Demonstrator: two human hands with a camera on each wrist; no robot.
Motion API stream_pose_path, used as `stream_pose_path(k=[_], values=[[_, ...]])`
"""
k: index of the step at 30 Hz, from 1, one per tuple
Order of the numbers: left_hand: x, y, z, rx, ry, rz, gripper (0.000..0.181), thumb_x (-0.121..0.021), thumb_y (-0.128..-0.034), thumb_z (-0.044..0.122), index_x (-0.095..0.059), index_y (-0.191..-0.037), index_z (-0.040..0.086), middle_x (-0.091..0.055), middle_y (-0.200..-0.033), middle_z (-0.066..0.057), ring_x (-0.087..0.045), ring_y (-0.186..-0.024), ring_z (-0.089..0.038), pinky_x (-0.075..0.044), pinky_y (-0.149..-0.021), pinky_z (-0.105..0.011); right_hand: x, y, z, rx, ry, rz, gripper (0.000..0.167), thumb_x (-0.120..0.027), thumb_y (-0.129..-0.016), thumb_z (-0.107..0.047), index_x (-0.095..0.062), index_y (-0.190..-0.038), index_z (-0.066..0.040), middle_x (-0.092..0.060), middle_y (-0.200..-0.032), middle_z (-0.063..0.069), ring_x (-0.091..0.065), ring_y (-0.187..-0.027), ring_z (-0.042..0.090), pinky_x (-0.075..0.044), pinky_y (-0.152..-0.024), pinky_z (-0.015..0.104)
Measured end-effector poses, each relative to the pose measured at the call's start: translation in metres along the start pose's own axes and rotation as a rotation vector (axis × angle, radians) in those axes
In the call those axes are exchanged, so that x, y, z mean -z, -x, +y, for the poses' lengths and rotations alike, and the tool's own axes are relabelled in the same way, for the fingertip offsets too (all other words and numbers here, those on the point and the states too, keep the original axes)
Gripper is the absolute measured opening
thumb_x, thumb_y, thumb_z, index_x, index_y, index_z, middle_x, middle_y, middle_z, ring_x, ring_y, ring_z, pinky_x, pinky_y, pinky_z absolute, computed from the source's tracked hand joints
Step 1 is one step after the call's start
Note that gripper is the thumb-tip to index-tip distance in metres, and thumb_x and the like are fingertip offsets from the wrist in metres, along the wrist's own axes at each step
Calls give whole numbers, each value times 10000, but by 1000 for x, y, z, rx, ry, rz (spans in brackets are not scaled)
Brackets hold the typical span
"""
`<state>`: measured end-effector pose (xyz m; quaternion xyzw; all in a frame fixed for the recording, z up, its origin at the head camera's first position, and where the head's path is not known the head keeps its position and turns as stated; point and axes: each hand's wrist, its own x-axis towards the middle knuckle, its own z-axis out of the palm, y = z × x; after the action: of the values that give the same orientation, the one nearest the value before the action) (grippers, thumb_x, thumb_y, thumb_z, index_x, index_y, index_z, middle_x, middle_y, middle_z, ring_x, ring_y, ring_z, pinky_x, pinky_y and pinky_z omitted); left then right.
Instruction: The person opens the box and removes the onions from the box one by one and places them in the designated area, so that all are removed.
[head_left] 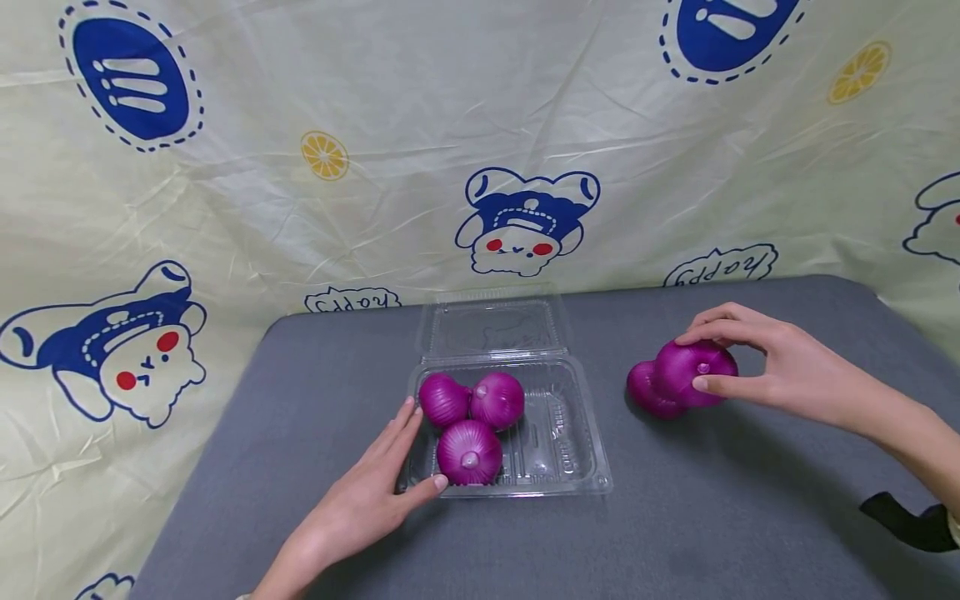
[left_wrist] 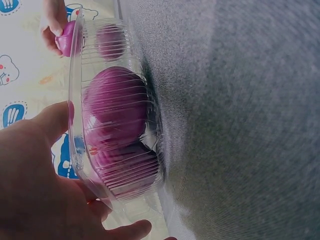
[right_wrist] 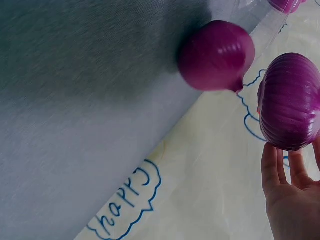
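Note:
My right hand [head_left: 780, 367] grips a red onion [head_left: 696, 372] between thumb and fingers, lifted off the table in the right wrist view. Behind and below it, another red onion [right_wrist: 217, 56] lies on the grey cloth, partly covered by the held one in the head view. Three red onions [head_left: 469, 452] sit in the left part of a clear plastic clamshell box [head_left: 555, 425], whose lid [head_left: 491, 327] is folded back. My left hand [head_left: 367, 492] rests along the box's left side, thumb at the front left corner and fingers extended along the rim, touching it in the left wrist view.
A grey cloth-covered table [head_left: 300, 400] carries everything. Behind it hangs a pale printed curtain [head_left: 405, 100] with cartoon figures, close to the box's lid. A black strap [head_left: 911, 521] hangs near the right wrist.

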<state>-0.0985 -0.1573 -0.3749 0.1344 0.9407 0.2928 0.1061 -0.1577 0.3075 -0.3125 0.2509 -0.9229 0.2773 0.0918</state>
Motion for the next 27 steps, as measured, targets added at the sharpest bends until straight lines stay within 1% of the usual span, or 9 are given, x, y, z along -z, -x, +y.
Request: stream_pose_path(k=[5,7,10,13,17,22,27], values=[[0,0,0,0,-4,-4,912,-613,-875,630,-197,-1583,233,-30,-1623,170,-131,-1478,-153,-274,-1119,-520,5,7,11,-33,33,24,465,-878,-742,-158,-696,-1140,-317,-535,-1182,-152,-449,-1063,25,-444,-715,169],[0,-1,0,1,-1,-5,912,-613,-874,632,-202,-1583,232,-34,-1625,165,-134,-1479,-162,-276,-1117,-527,5,9,16,-48,32,30,455,-873,-750,-158,-699,-1144,-306,-537,-1184,-146,-452,-1049,25,-419,-708,163],[0,-1,0,6,2,-10,914,-613,-872,633,-205,-1583,228,-37,-1627,156,-138,-1480,-179,-278,-1113,-536,6,13,23,-85,3,31,431,-860,-769,-159,-702,-1147,-291,-542,-1183,-138,-462,-1026,24,-394,-695,162],[0,-2,0,10,4,-14,916,-614,-871,633,-206,-1583,225,-37,-1629,150,-141,-1481,-188,-277,-1111,-542,5,16,32,-114,-44,29,425,-846,-785,-147,-698,-1165,-265,-542,-1190,-116,-465,-1041,34,-389,-758,117],[0,-1,0,7,6,-11,914,-618,-873,624,-206,-1583,221,-35,-1628,153,-141,-1480,-183,-277,-1112,-541,3,19,45,-150,-82,29,417,-831,-806,-155,-689,-1189,-240,-545,-1199,-92,-453,-1067,45,-336,-841,40],[0,-1,0,2,10,-4,907,-619,-877,619,-209,-1583,222,-36,-1626,158,-137,-1480,-176,-273,-1115,-537,-3,23,61,-191,-90,30,397,-819,-822,-173,-685,-1192,-227,-556,-1195,-86,-469,-1049,17,-359,-828,32],[0,0,0,4,10,-7,905,-627,-876,610,-211,-1583,227,-35,-1625,163,-136,-1480,-176,-276,-1113,-539,-9,26,74,-215,-97,29,391,-812,-830,-186,-683,-1199,-207,-572,-1174,-65,-487,-1028,-10,-377,-819,32]])
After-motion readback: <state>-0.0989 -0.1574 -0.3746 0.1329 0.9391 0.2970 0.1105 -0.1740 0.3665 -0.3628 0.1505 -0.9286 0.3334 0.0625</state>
